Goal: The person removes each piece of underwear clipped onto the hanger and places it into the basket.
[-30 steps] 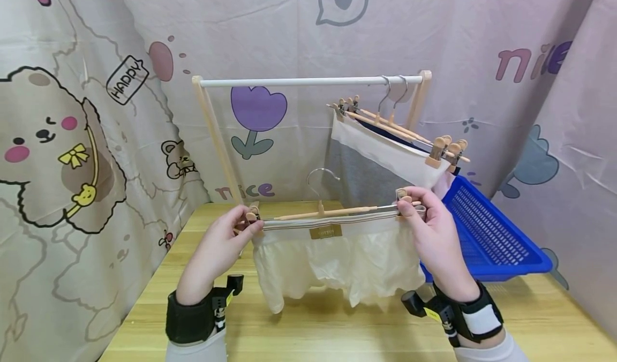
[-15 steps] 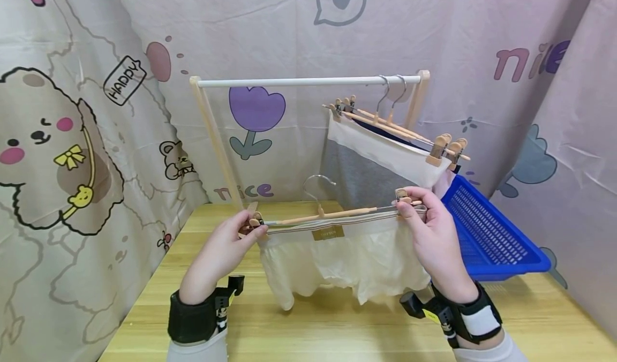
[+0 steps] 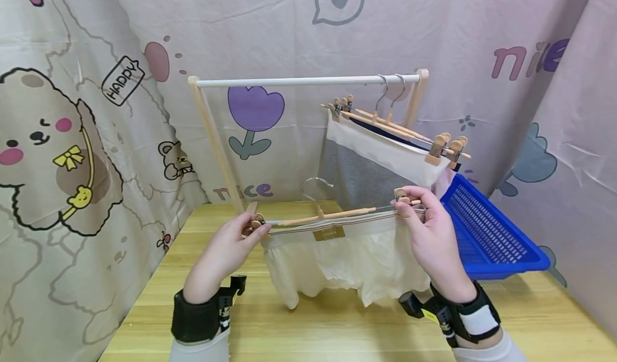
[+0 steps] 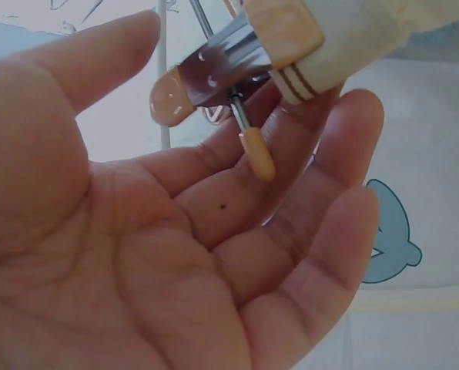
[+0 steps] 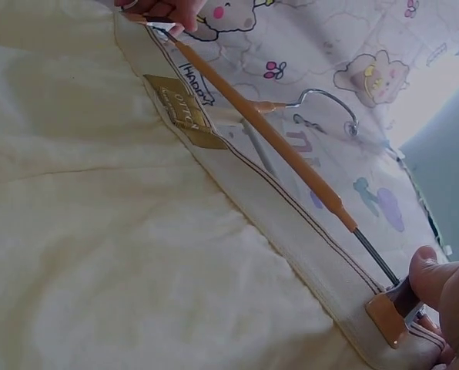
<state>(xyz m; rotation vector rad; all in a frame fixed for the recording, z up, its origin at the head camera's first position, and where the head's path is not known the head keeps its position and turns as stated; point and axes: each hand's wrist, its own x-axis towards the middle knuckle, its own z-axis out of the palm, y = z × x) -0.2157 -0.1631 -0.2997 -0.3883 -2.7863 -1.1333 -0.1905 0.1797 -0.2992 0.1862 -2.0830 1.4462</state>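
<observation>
Head camera: a person suspends a wooden hanger bearing cream shorts, the waistband spanning two bare hands above a wooden table. The right hand pinches the right clip with little space between thumb and fingers; the left hand is at the left clip, its thumb tip over the waistband, its other fingers mostly hidden. Lettering on the gold label is too small to read. From a white-barred rack hang two more hangers, the front one's grey-and-white garment largely covering what hangs behind; a blue basket stands at right, partly hidden by the right hand. Left wrist camera: the left hand fills the foreground, thumb apart from the left clip by a visible gap, fingers loosely bent behind the clip and the hanger's end; the shorts run out of frame at upper right. Right wrist camera: the right hand's thumb presses against the right clip in the lower corner, where the frame cuts off most of the hand and its fingers are hard to make out; the clip grips the waistband, the hanger slants away beside it, and the left hand shows only in part at the top edge.
</observation>
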